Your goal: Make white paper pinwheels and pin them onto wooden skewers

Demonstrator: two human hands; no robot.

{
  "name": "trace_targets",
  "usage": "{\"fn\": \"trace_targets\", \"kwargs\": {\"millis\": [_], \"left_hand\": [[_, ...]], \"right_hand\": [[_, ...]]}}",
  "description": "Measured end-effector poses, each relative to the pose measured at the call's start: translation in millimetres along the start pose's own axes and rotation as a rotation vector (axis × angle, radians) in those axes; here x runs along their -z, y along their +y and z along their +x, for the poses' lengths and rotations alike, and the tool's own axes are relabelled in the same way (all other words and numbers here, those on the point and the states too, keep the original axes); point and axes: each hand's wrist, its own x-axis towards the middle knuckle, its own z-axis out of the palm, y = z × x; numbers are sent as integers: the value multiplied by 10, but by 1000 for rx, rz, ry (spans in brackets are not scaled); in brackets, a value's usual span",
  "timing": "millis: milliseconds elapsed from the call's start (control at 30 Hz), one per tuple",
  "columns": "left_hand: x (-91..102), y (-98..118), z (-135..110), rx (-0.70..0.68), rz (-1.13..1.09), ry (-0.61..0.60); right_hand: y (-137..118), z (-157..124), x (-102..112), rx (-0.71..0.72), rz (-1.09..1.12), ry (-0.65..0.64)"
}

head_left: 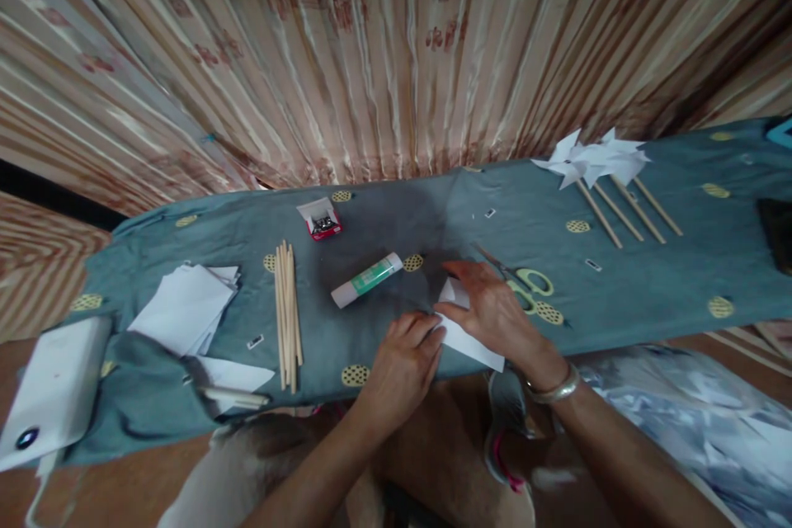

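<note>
A piece of white paper, partly folded over, lies near the table's front edge. My left hand has its fingers curled together and grips the paper's left edge. Over the upper right part of the paper is my right hand, its thumb and forefinger closed on the folded part. Both palms and part of the paper are hidden. Just beyond my right hand lie scissors with yellow-green handles. A glue stick with a green label rests to the upper left of my hands.
Wooden sticks lie left of the glue stick, below an open red box of small metal pieces. White paper sheets, a pen-like stick and a white power bank are farther left. Paper pinwheels on sticks lie at the back right.
</note>
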Motion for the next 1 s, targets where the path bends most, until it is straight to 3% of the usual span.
{"fn": "trace_targets", "kwargs": {"millis": [233, 500, 1000], "left_hand": [[22, 24, 18, 5, 35, -36], [89, -14, -36, -32, 18, 37], [183, -77, -49, -22, 25, 27]], "right_hand": [[71, 82, -17, -13, 22, -25], [134, 174, -14, -40, 75, -43], [282, 273, -56, -100, 47, 23]]}}
